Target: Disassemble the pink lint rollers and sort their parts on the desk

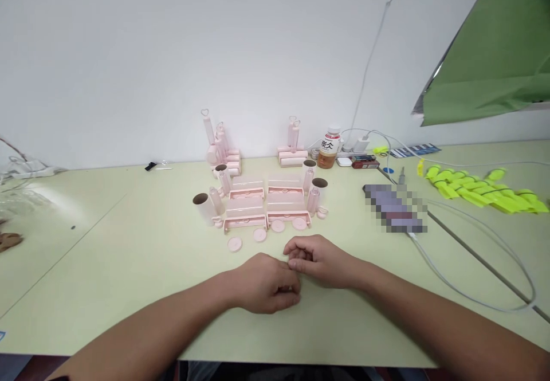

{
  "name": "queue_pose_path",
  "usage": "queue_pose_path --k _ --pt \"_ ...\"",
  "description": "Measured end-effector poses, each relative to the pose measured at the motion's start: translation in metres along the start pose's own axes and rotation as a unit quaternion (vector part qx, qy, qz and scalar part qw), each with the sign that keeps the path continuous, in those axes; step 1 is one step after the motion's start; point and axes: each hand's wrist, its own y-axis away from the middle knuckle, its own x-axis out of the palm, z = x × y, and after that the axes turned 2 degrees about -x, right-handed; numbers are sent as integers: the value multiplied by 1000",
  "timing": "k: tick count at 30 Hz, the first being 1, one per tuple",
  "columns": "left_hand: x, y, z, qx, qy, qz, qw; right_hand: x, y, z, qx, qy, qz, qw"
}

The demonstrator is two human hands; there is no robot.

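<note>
My left hand (270,285) rests on the table with its fingers curled in, and nothing shows in it. Against it lies my right hand (322,260), its fingers also loosely curled and no object visible between them. Just beyond the hands are several flat pink discs (235,244). Behind these stand pink open-fronted roller housings (245,222) in two rows. White rolls with brown cardboard cores (207,212) stand upright at both sides of the housings, beside pink handles (313,201). Neither hand touches any of these parts.
Pink rollers with heart-shaped loops (294,137) stand by the wall, near a labelled bottle (329,147). To the right lie a blurred phone (393,208) on a white cable (455,301) and several bright yellow pieces (485,189). Green cloth (494,54) hangs at upper right.
</note>
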Motion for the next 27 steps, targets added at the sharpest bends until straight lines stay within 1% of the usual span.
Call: queue_pose_path --k 3,6,14,20,27 --pt "-3 1 7 -13 59 -12 998 -1 1 2 -2 5 16 1000" --pt "-6 2 12 -16 87 -24 996 -2 2 3 -3 2 19 1000" --pt "-7 2 10 -28 100 -30 994 -5 4 1 -3 0 25 1000" --pt "-6 1 14 -35 122 -43 991 -6 2 0 16 -14 30 999" --pt "-3 2 16 -35 125 -47 990 -7 2 1 18 -16 32 999"
